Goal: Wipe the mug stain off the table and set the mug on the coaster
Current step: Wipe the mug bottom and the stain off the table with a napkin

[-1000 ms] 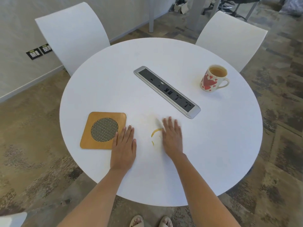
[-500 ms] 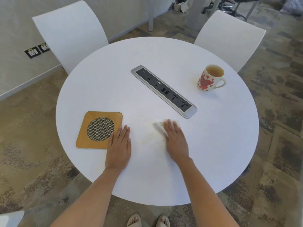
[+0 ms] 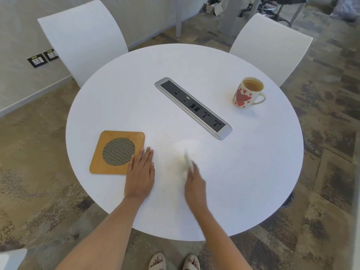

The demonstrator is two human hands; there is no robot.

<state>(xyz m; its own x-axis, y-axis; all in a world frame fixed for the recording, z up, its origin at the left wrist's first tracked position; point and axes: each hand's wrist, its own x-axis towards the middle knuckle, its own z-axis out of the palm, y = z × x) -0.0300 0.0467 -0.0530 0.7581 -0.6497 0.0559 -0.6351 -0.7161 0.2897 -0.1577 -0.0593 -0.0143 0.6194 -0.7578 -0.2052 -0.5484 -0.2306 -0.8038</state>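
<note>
At table six o'clock I log: left hand flat, fingers spread; right hand blurred, pinching tissue; mug two o'clock.

Between the mug and the coaster the white table lies bare except for the long socket strip running slantwise across the middle. The left hand rests flat, touching the coaster's near right corner. The right hand, blurred, seems to press a pale cloth just beside it.
</note>
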